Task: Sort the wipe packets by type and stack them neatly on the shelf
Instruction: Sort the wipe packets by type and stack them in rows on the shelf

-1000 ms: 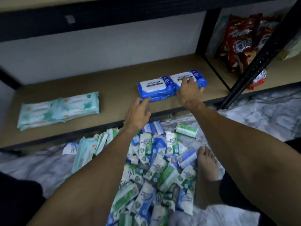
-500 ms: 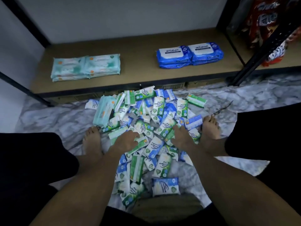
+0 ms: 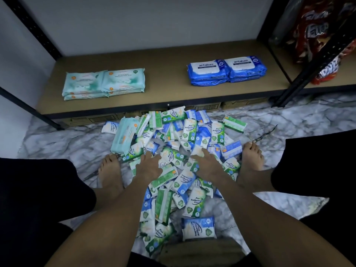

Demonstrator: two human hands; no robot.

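A heap of small green and blue wipe packets (image 3: pixel 179 157) lies on the marble floor between my bare feet. My left hand (image 3: pixel 149 165) rests flat on the heap's left side, fingers straight. My right hand (image 3: pixel 206 162) lies on the heap's right side, fingers spread over packets. One large teal packet (image 3: pixel 124 138) leans at the heap's left edge. On the wooden shelf (image 3: pixel 165 93), teal packets (image 3: pixel 104 83) are stacked at the left and blue antabax packets (image 3: pixel 226 71) at the right.
Black shelf posts (image 3: pixel 308 70) stand at the right and another at the left (image 3: pixel 28 110). Red snack bags (image 3: pixel 317 35) fill the neighbouring shelf bay. Flat cardboard boxes (image 3: pixel 208 107) sit under the shelf. A brown box edge (image 3: pixel 200 251) is near my body.
Both hands have left the blue packets on the shelf and come down onto the floor heap. My head has tipped down and the view has pulled back from the shelf.
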